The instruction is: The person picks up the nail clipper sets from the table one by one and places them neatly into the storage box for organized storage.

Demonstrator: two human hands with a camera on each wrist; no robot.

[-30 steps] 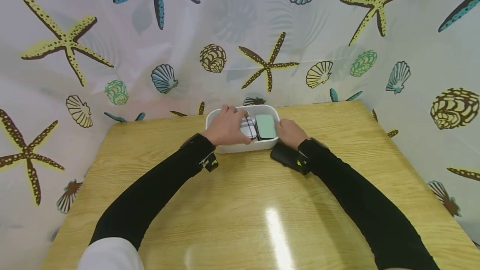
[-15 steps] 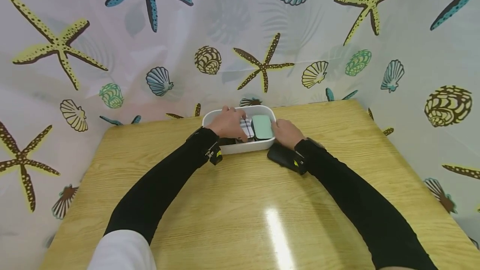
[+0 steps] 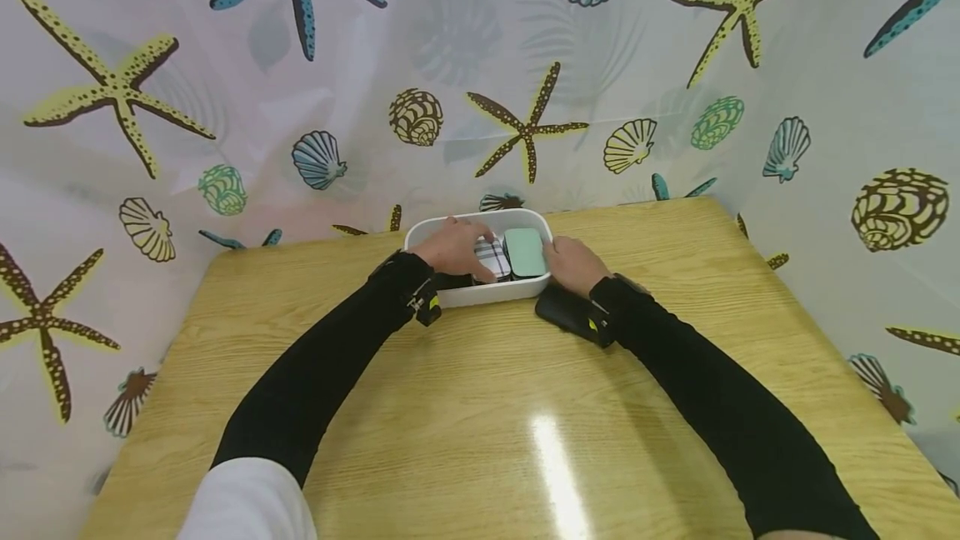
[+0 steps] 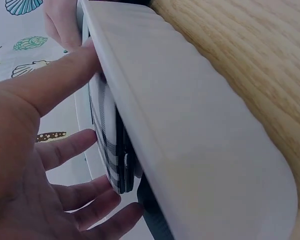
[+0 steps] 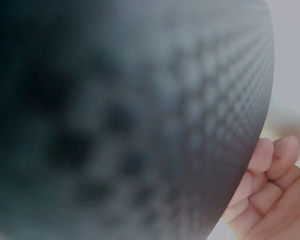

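Note:
A white oblong bin (image 3: 480,297) stands at the table's back edge. Inside it a plaid case (image 3: 492,260) lies beside a mint-green case (image 3: 527,252), with something dark at the bin's left end. My left hand (image 3: 452,247) reaches over the rim and spans the plaid case, thumb at its near edge and fingertips at its far edge. In the left wrist view the thumb (image 4: 72,75) dips just inside the rim, and the other fingers touch the plaid cover and its edge. My right hand (image 3: 576,265) grips the bin's right end, its fingers curled at the rim.
A black oblong case (image 3: 566,312) lies on the wooden table (image 3: 420,423), under the right wrist; a dark dotted surface (image 5: 140,125) fills most of the right wrist view. A cloth (image 3: 360,48) printed with starfish and shells rises behind the table.
My left hand has settled lower in the bin; its thumb has drawn in from over the front rim to the plaid case. The right hand stays at the bin's end. The head view shifted slightly.

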